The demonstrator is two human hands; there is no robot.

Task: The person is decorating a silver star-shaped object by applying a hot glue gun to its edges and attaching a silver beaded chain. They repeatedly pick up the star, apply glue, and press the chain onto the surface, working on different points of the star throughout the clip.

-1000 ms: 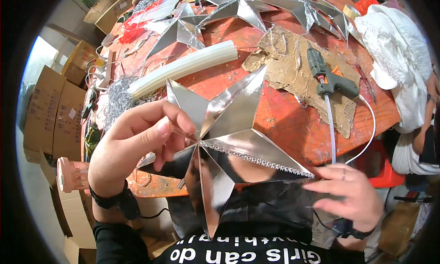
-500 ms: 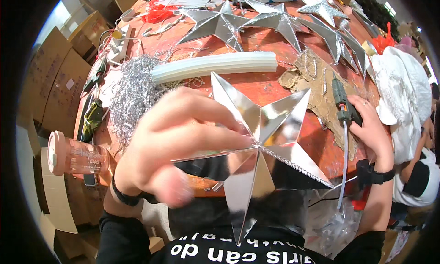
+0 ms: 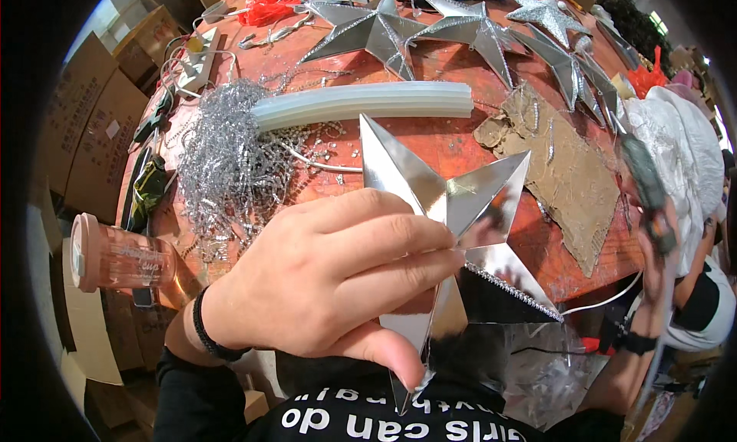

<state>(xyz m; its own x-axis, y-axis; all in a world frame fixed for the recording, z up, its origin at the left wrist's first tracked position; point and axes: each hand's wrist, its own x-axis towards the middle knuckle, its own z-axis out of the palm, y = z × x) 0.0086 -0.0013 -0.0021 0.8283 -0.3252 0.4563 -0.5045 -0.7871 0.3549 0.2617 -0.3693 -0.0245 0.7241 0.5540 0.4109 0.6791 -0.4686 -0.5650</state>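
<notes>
My left hand (image 3: 338,281) grips a shiny silver five-pointed star (image 3: 491,189) in front of me. Its fingertips press near the star's centre, and the thumb lies along the lower point. A thin beaded silver trim (image 3: 514,292) runs along one ridge toward the lower right point; the fingers hide the middle. At the far right, my right hand (image 3: 662,227) is wrapped round a dark green glue gun (image 3: 643,169), smeared by motion. A long pale glue stick trails down from the gun. Left of the star lies a tangled heap of silver trim (image 3: 223,158).
A bundle of translucent glue sticks (image 3: 368,104) lies beyond the star, beside torn cardboard (image 3: 568,181). Several silver stars (image 3: 376,35) stand at the table's far side. A pink-lidded cup (image 3: 123,254) and a power strip (image 3: 198,62) are at left; white cloth (image 3: 675,150) at right.
My left hand has come down onto the star's centre, its thumb now against the lower point. My right hand has lifted the glue gun off the cardboard and moved it right.
</notes>
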